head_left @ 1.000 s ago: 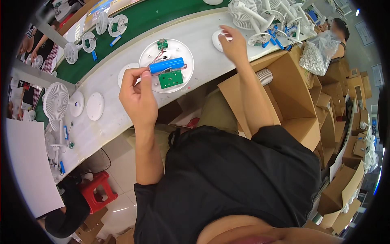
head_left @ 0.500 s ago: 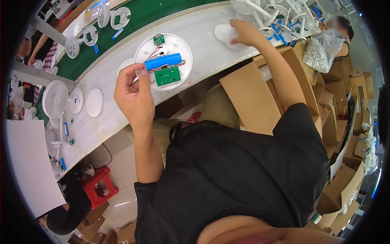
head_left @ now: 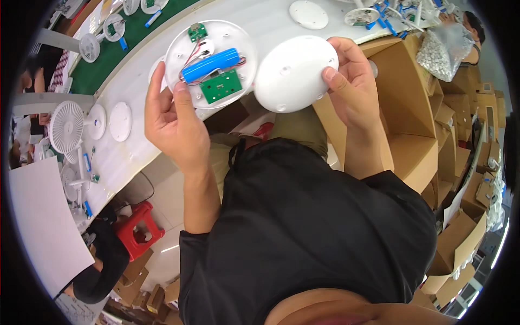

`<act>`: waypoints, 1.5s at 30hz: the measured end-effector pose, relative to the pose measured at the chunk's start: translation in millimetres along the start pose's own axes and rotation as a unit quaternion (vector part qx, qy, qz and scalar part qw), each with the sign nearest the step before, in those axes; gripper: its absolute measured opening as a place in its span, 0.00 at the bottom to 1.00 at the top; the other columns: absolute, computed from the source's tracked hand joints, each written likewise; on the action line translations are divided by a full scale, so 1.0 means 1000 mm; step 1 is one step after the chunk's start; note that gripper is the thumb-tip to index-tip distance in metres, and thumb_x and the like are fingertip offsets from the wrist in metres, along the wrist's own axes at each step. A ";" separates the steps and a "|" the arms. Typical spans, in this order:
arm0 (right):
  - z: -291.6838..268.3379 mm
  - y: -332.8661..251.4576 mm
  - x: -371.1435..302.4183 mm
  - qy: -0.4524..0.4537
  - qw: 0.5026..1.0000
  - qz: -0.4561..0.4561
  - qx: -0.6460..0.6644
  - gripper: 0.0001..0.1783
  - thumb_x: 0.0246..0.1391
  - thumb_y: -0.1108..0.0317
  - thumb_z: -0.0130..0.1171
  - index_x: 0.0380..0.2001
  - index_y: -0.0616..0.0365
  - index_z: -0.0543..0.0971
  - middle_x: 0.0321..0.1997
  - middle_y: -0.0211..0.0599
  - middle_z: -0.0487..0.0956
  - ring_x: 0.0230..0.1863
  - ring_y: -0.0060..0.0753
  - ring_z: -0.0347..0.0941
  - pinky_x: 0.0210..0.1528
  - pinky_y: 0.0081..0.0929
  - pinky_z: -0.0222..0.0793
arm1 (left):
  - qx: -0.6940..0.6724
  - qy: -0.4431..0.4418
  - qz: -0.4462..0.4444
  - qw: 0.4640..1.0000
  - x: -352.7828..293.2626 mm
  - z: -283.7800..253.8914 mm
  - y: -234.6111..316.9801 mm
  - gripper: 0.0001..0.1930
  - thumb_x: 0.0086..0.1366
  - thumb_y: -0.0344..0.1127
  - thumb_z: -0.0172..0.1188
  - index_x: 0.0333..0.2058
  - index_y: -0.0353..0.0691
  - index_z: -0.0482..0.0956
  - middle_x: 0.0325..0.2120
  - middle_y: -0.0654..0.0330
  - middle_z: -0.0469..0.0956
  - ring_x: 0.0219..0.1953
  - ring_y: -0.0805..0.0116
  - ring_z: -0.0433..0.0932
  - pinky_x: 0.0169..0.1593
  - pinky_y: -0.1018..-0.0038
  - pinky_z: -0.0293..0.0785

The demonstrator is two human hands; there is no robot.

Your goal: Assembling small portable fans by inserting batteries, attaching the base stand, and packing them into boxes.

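My left hand [head_left: 181, 130] grips the lower left rim of a round white fan base [head_left: 238, 46], thumb in front, with its open inner side showing. Inside the base lie a blue cylindrical battery [head_left: 210, 64], a green circuit board [head_left: 221, 86] and a smaller green board [head_left: 197, 32], joined by thin red and dark wires. My right hand [head_left: 356, 89] pinches the right edge of a round white cover [head_left: 295, 76], its thumb on the face. The cover is tilted and held close beside the base, apart from it.
Another white disc [head_left: 309, 14] lies on the white worktable [head_left: 143, 127] at the back. More discs and a small white fan [head_left: 67, 127] stand at left. Open cardboard boxes [head_left: 406, 108] and a bag of small white parts [head_left: 441, 54] are at right; a red stool [head_left: 138, 230] stands lower left.
My right hand has come back from the far discs, bringing a white cover toward me beside the base. My left hand has raised and tilted the base slightly.
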State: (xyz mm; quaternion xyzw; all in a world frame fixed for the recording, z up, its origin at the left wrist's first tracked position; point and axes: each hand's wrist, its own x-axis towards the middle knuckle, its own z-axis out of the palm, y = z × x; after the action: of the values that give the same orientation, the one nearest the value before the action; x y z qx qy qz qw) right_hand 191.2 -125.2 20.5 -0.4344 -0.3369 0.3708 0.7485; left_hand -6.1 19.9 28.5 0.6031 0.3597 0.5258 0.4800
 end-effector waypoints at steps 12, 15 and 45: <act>0.084 0.032 0.021 0.023 0.999 -0.031 0.016 0.20 0.58 0.74 0.55 0.53 0.63 0.68 0.49 0.42 0.73 0.48 0.30 0.69 0.52 0.24 0.67 | -0.009 0.037 0.024 0.999 -0.035 -0.001 -0.016 0.19 0.64 0.21 0.56 0.54 0.30 0.72 0.42 0.46 0.79 0.38 0.68 0.81 0.40 0.82 0.77; 0.090 0.034 0.020 0.038 0.999 -0.006 0.012 0.20 0.58 0.73 0.55 0.53 0.63 0.68 0.49 0.41 0.73 0.47 0.30 0.69 0.52 0.24 0.67 | -0.005 0.037 0.019 0.999 -0.036 -0.005 -0.018 0.20 0.64 0.22 0.56 0.56 0.29 0.71 0.44 0.45 0.79 0.41 0.66 0.81 0.42 0.80 0.78; 0.086 0.034 0.007 -0.171 0.960 -0.053 -0.217 0.22 0.49 0.74 0.64 0.50 0.62 0.74 0.48 0.40 0.68 0.42 0.31 0.65 0.46 0.22 0.64 | -0.038 -0.099 -0.073 0.992 -0.063 -0.049 -0.012 0.23 0.68 0.41 0.56 0.55 0.31 0.66 0.48 0.50 0.73 0.46 0.64 0.73 0.51 0.72 0.70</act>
State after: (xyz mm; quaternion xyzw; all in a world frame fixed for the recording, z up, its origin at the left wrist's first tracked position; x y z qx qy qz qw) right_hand 114.6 -73.1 25.6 -0.4981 -0.5549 0.3178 0.5857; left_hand -65.2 -26.0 -1.4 0.6053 0.3334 0.4403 0.5732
